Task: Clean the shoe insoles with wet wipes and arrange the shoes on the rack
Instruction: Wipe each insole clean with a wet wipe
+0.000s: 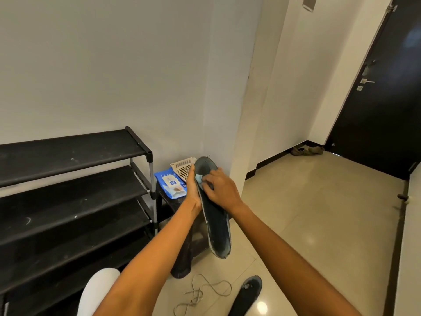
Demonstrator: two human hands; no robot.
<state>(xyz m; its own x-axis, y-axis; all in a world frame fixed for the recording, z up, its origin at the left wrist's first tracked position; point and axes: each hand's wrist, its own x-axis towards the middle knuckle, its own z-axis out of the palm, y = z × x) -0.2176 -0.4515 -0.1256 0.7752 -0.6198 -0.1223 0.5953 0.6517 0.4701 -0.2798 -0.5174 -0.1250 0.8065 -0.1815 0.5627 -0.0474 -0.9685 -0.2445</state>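
Your left hand (pixel 193 190) supports the dark, elongated foam shoe insole (pixel 213 208) from its left edge, palm against the side and fingers extended up along the toe end. Your right hand (pixel 219 190) presses a small pale-blue wet wipe (pixel 199 178) against the upper face of the insole, fingers curled down over the wipe. The insole is held in the air, toe end pointing away from you and heel end hanging toward you, above a dark low plastic stool (pixel 182 236).

On the stool top lie a blue-and-white soft pack of wet wipes (pixel 170 183) and, just beside it toward the wall, a cream perforated plastic tray (pixel 182 168), partly hidden by your left hand.

A second dark insole (pixel 247 293) lies flat on the glossy beige tiled floor (pixel 319 213) near the lower edge of the view. A loose pale shoelace (pixel 200 293) lies in loops just to its left. A white rounded object (pixel 98 290) shows at the lower left; its identity cannot be told.

The black multi-tier shoe rack with metal uprights (pixel 68 179) stands against the plain off-white wall (pixel 114 65) on your left, touching or just beside the stool. Across the room, a dark door with a metal lever handle (pixel 387 99) occupies the right side. A pair of brownish shoes (pixel 306 150) sits on the floor in the corner beside the door.
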